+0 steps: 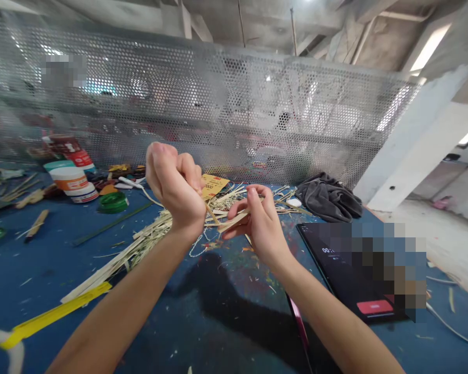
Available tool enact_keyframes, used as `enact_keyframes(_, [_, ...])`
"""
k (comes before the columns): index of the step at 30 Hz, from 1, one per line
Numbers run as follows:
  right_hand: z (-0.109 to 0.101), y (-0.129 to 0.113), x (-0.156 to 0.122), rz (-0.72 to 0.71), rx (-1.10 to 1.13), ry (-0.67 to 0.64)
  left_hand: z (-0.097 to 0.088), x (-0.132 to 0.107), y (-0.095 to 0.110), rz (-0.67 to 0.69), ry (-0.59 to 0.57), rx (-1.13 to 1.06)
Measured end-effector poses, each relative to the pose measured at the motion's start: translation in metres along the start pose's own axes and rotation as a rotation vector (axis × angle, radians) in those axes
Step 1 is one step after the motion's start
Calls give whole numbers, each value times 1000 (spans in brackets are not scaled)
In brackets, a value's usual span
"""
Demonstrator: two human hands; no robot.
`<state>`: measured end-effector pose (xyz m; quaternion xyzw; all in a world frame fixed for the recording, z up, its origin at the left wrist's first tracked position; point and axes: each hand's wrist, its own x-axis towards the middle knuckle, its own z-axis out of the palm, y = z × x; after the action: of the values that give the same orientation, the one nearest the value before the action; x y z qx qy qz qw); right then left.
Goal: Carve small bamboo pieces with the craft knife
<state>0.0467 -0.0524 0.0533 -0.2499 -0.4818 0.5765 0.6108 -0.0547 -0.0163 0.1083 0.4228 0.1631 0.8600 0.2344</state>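
Note:
A thin pale strip, like split bamboo or straw [234,221], runs between my two hands and bends sharply between them. My left hand [175,182] is raised in a fist, and one end of the strip comes out at its lower right side. Lower and to the right, my right hand [261,218] pinches the strip between thumb and fingers. Behind and below both hands lies a loose heap of similar strips [152,234] on the blue table [226,332]. A yellow sandpaper sheet [215,186] lies just beyond the heap, partly hidden by my left hand.
To the left stand tubs [72,179], a green tape roll [113,202] and a small knife-like tool [37,226]. A dark cloth [329,197] and a tablet [359,280] lie at the right. Yellow tape [58,314] is near the left front. A perforated metal screen [218,104] closes the back.

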Motion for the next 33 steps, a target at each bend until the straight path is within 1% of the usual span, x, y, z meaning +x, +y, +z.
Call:
enact_keyframes(2, [0,0,-2,44,-71,-28,0,3,1,28,-15,-16])
enact_keyframes(4, [0,0,-5,70,-166,-63,0,7,4,22,-35,-29])
enact_keyframes(6, [-1,0,-6,54,-216,-95,-2,10,8,1,-48,-29])
enact_keyframes(8, [0,-1,-6,-4,-205,-106,-3,12,10,2,-52,-25])
enact_keyframes(12, [3,-2,-6,-160,-112,-37,-3,11,6,50,-48,-42])
enact_keyframes(15, [7,0,-8,-176,-122,34,-1,6,4,19,-57,-32])
enact_keyframes(17, [9,3,-10,-158,-151,46,1,2,4,-24,-78,-21])
enact_keyframes(20, [9,3,-12,-142,-197,-25,3,-1,7,-46,-97,-22])
enact_keyframes(25, [5,-5,-15,-134,-353,-134,3,-1,7,-26,-107,-22])
enact_keyframes(28, [4,-8,-16,-119,-446,-166,3,-1,5,-18,-129,-25])
enact_keyframes(33, [5,-4,-17,-46,-558,-251,2,-2,-3,-1,-139,-10])
